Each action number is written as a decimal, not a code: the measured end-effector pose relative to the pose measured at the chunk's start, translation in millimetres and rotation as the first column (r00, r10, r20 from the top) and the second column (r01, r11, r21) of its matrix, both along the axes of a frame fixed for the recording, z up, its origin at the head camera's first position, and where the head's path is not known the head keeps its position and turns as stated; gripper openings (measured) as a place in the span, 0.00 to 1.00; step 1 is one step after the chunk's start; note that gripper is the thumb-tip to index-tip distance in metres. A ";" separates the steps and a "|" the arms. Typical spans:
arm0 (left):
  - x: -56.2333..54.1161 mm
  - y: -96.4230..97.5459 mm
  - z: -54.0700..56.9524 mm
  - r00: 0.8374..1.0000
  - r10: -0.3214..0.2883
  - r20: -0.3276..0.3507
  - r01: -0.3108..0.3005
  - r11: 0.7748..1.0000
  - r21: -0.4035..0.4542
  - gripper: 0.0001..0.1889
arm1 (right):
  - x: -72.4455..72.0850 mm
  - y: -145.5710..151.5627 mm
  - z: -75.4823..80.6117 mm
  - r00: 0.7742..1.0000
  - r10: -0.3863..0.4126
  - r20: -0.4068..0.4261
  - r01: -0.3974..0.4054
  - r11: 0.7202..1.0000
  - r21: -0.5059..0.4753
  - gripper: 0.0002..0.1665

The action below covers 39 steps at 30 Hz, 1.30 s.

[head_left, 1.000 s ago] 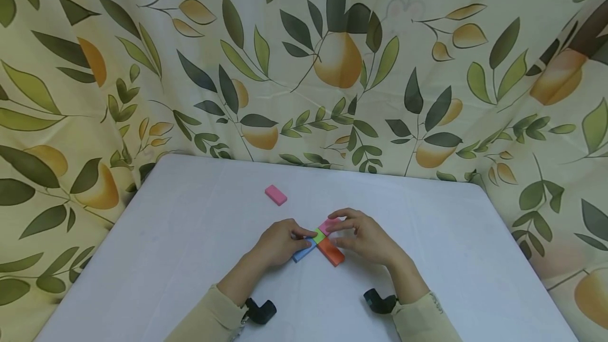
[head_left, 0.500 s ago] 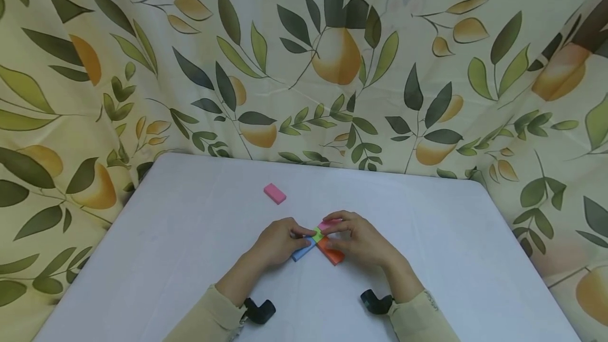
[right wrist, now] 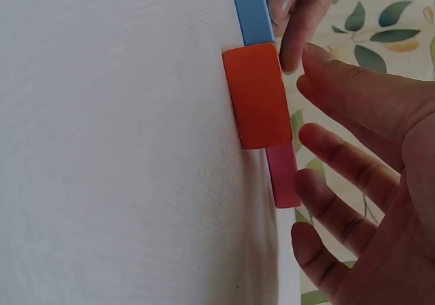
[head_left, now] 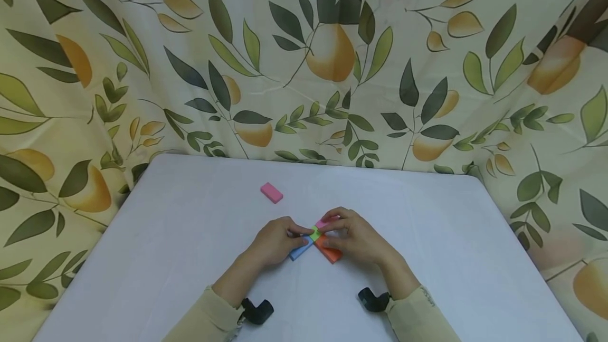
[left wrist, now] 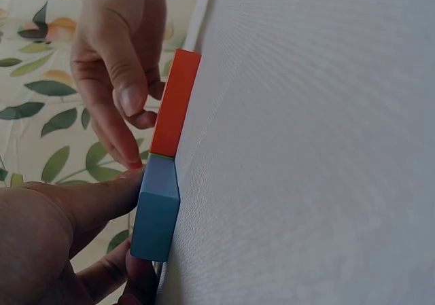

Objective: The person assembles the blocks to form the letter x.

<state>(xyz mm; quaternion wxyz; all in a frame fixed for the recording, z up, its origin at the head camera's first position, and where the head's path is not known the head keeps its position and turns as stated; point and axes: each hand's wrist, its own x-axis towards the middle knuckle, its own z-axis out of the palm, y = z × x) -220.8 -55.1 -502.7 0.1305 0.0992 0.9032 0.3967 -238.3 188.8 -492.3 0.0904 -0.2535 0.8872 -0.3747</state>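
Note:
On the white table, a blue block [head_left: 300,252], an orange block [head_left: 331,253], a small green piece [head_left: 315,234] and a pink block [head_left: 321,222] lie end to corner in an X-like cross. My left hand [head_left: 275,240] pinches the blue block, its index finger reaching to the green piece. In the left wrist view, thumb and fingers sit at either side of the blue block [left wrist: 156,227]. My right hand [head_left: 356,236] spreads over the pink and orange blocks, fingers loosely bent. From the right wrist, those fingers hover right beside the orange block [right wrist: 258,98], not wrapped round it.
A second pink block [head_left: 272,193] lies apart, farther back and left. The white tabletop [head_left: 190,199] ends at a fruit-and-leaf patterned curtain [head_left: 294,67]. Black wrist cameras [head_left: 257,311] hang at both cuffs.
My right hand has moved slightly left and in over the pink and green pieces, its fingertips now nearer the middle of the cross. My left hand keeps its hold. The head view has shifted a little.

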 end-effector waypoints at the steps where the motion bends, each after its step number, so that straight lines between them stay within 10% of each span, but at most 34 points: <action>1: 0.0 0.0 0.1 1.000 0.000 0.001 0.000 1.000 -0.001 0.11 | -0.1 0.1 -0.7 1.000 0.000 0.006 0.001 1.000 -0.003 0.15; 39: 0.1 -0.9 -1.5 0.999 -0.022 -0.030 0.022 1.000 -0.015 0.12 | 0.5 2.2 -9.2 0.997 0.011 0.073 -0.008 0.999 -0.049 0.17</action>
